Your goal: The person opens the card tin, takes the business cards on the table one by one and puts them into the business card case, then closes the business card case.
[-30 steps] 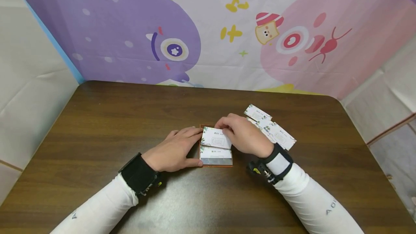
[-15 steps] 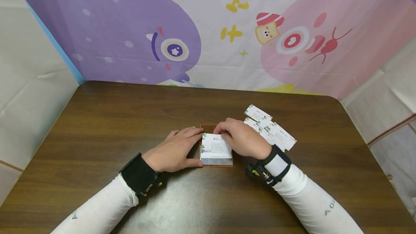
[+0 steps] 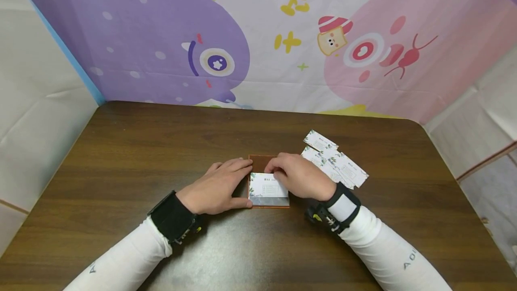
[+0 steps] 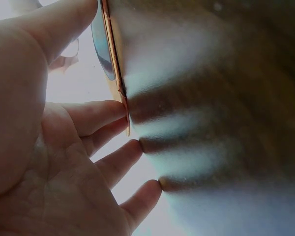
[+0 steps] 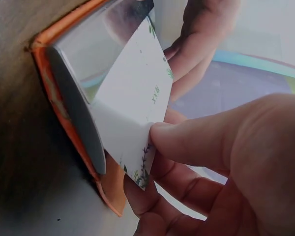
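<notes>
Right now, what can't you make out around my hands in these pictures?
Head view: fine print on the white, leaf-printed rectangular card; too small.
Head view: that card's upper right corner; your right hand covers it.
Left wrist view: part of the brown, orange-edged rectangular holder; top edge cuts it off.
Head view: how many loose white, leaf-printed cards; they overlap.

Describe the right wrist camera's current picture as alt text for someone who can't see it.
A right hand pinches a white, leaf-printed card whose edge meets the shiny panel of an orange-edged holder. The left hand shows behind the card.
</notes>
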A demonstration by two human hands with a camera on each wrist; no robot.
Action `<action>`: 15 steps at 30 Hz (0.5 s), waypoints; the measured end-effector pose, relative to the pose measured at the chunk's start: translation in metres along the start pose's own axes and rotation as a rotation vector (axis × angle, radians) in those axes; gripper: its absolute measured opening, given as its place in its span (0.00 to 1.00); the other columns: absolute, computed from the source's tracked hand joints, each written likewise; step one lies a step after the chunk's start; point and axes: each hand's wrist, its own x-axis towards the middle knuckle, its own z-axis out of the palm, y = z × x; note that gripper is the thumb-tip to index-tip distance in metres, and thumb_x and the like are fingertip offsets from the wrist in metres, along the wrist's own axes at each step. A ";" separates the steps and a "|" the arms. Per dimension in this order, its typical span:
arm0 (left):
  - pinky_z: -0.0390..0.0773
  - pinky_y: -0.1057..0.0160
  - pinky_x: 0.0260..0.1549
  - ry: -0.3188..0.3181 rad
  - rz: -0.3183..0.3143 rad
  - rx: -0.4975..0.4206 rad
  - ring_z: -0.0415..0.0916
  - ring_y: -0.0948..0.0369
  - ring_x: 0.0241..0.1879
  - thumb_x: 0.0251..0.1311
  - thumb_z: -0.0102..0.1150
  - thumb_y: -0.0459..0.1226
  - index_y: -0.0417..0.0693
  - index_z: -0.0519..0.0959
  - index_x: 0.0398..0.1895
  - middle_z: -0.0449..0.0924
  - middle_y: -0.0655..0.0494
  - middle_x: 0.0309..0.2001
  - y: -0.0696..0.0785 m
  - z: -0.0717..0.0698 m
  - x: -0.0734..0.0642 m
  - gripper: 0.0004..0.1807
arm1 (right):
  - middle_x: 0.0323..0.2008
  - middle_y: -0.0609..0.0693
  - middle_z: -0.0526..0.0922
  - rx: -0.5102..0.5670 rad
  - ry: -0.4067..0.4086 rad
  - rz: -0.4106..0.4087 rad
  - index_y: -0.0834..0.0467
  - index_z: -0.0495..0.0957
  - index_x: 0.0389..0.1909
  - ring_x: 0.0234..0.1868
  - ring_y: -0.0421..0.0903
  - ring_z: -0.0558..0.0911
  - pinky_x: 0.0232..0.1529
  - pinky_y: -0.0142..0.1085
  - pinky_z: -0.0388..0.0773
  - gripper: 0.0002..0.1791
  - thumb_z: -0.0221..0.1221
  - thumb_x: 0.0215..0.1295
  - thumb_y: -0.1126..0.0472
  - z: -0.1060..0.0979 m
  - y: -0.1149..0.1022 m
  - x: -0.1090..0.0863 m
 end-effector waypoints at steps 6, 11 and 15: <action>0.60 0.35 0.72 -0.003 0.002 0.000 0.52 0.45 0.82 0.69 0.67 0.59 0.39 0.64 0.81 0.58 0.45 0.82 0.000 0.000 -0.001 0.48 | 0.42 0.47 0.86 0.012 -0.004 -0.003 0.58 0.88 0.49 0.40 0.42 0.81 0.46 0.41 0.80 0.11 0.58 0.76 0.69 0.002 -0.001 0.000; 0.60 0.35 0.72 -0.007 -0.003 0.000 0.52 0.45 0.82 0.69 0.67 0.59 0.39 0.64 0.81 0.58 0.45 0.82 0.001 -0.001 -0.001 0.48 | 0.37 0.45 0.84 0.024 -0.007 0.002 0.57 0.86 0.47 0.37 0.42 0.78 0.43 0.40 0.78 0.10 0.58 0.75 0.69 0.004 0.000 -0.001; 0.61 0.36 0.72 -0.004 -0.003 0.002 0.52 0.45 0.82 0.69 0.67 0.59 0.39 0.64 0.81 0.58 0.45 0.82 0.001 -0.001 -0.001 0.49 | 0.35 0.44 0.82 0.028 -0.007 -0.010 0.56 0.86 0.45 0.35 0.41 0.78 0.42 0.39 0.78 0.10 0.58 0.74 0.70 0.006 0.001 -0.002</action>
